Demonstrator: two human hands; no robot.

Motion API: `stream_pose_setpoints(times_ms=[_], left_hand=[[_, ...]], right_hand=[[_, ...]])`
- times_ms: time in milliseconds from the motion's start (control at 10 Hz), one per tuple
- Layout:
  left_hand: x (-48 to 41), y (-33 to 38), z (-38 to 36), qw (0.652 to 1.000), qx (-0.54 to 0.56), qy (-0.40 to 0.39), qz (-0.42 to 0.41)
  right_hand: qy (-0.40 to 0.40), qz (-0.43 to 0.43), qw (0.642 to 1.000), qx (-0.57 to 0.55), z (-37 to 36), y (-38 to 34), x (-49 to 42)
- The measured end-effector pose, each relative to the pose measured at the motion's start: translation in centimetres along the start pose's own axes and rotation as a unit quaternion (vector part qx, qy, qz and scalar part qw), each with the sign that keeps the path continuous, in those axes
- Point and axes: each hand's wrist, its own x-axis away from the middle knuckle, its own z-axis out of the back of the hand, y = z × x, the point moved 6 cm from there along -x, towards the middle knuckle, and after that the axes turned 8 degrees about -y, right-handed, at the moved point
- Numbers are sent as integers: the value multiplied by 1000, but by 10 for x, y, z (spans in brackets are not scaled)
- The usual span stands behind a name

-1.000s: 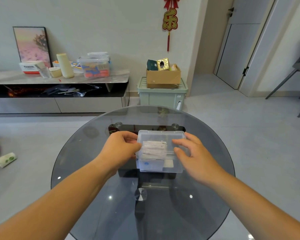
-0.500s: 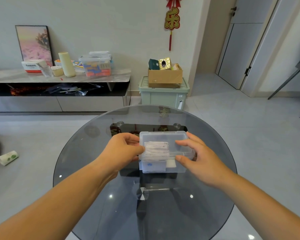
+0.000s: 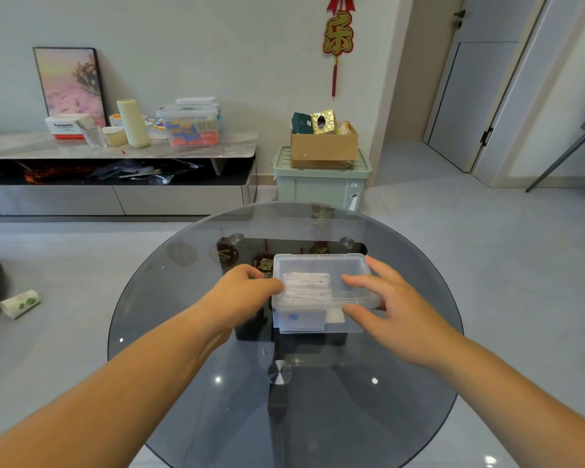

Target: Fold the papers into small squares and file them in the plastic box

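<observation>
Head view, lid-closing step. The plastic box (image 3: 304, 324) sits near the middle of the round glass tabletop (image 3: 169, 298). The folded papers (image 3: 306, 287) stand in a stack in its left part, seen through the clear lid (image 3: 321, 265).

Change over the last second is small. The box has not shifted on the tabletop. The lid stays across the top of the box, its near edge hanging a little past the front wall. I cannot tell whether it is seated all round.

The left hand (image 3: 247, 292) keeps its pinch on the lid's left rim, thumb on top and fingers curled behind. The right hand (image 3: 390, 300) has slid its fingers (image 3: 353, 280) further in over the lid's top. Its thumb is at the near edge, so this hand is clamped on the lid's right front corner.

Reading: I see no loose sheets on the tabletop, so I judge the folding and filing done. What is left looks like pressing the lid home.

Risk: the stack stands tall against the lid. If it bears on the paper tops, one side may refuse to seat. I would press both front corners evenly.
</observation>
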Motion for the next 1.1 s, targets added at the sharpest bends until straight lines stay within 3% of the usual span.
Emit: stream_pose_setpoints(times_ms=[100, 300, 600, 900, 1000, 1100], left_hand=[[3, -1, -4, 998, 49, -22, 24], [2, 6, -2, 999, 31, -10, -1], [-2, 14, -5, 975, -198, 67, -71], [-45, 23, 10, 975, -204, 33, -82], [-58, 17, 21, 980, -188, 28, -65], [-67, 5, 26, 988, -154, 0, -24]], right_hand=[[0, -7, 1000, -4, 2, -3, 0], [-7, -1, 1000, -9, 4, 0, -3], [19, 14, 999, -32, -2, -1, -10], [19, 11, 999, -43, 1, -1, -54], [18, 26, 997, -65, -1, 5, -72], [-13, -18, 995, -94, 5, 6, -71]])
